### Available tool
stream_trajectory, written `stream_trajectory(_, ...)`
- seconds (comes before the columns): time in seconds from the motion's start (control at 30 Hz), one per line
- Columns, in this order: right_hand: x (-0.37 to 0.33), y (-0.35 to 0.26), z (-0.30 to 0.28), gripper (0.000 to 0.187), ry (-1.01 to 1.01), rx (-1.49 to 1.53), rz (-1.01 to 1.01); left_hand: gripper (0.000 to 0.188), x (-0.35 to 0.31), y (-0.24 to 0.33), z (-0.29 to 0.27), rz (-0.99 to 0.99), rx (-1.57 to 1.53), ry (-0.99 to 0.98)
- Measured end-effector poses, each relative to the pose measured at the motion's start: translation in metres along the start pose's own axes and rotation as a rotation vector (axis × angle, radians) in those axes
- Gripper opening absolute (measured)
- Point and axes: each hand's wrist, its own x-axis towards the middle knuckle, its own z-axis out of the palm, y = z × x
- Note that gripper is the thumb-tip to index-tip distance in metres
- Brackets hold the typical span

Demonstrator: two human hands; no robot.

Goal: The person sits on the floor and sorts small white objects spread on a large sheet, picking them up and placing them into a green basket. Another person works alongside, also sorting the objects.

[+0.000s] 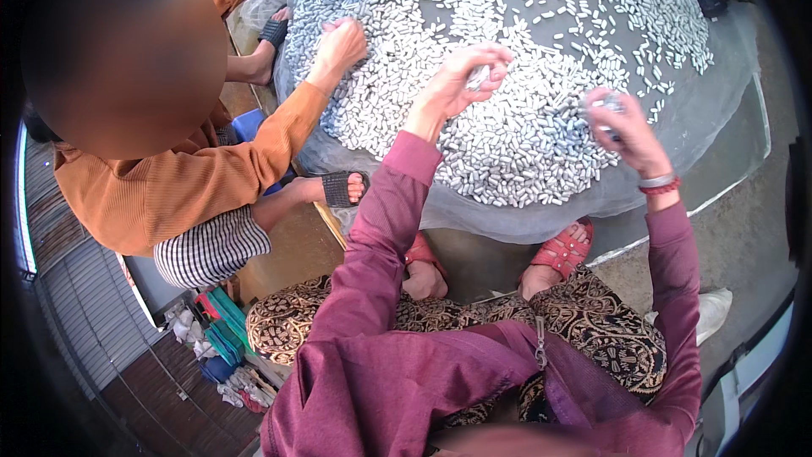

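Observation:
A wide heap of small silvery-white cylinders [507, 152] lies spread on a translucent sheet [710, 131] in front of me. Above the middle of the heap, my left hand [463, 83] has its fingers curled round a few of these pale pieces. Over the heap's right side, my right hand [630, 131] is closed on some more cylinders, seen between its thumb and fingers. A bracelet and a red band circle my right wrist. What exactly lies deeper in either palm is hidden by the fingers.
At the left, a co-worker in an orange-brown sleeve [271, 152] works with both hands over the same heap. More cylinders [651, 0] are scattered toward the far right. My red sandals [565, 245] stand at the sheet's near edge. Cloths and bags [224, 338] lie at lower left.

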Motion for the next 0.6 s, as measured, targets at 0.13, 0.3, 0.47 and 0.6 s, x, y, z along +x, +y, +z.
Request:
stream_trajectory(0.13,-0.026,-0.009,-0.061,0.018,-0.163,0.553,-0.276,0.03,0.046,-0.012,0.059,0.003,1.166,0.042)
stream_trajectory(0.3,-0.019,-0.038,-0.069,0.029,-0.419,0.599,-0.454,0.015,0.069,-0.055,0.08,0.13,1.953,-0.018)
stream_trajectory(0.47,-0.003,-0.041,-0.057,0.029,-0.385,0.631,-0.412,0.013,0.062,-0.049,0.032,0.208,1.692,0.117)
stream_trajectory(0.6,0.002,-0.042,-0.055,0.036,-0.336,0.553,-0.294,0.016,0.035,-0.009,0.01,0.069,1.284,0.268)
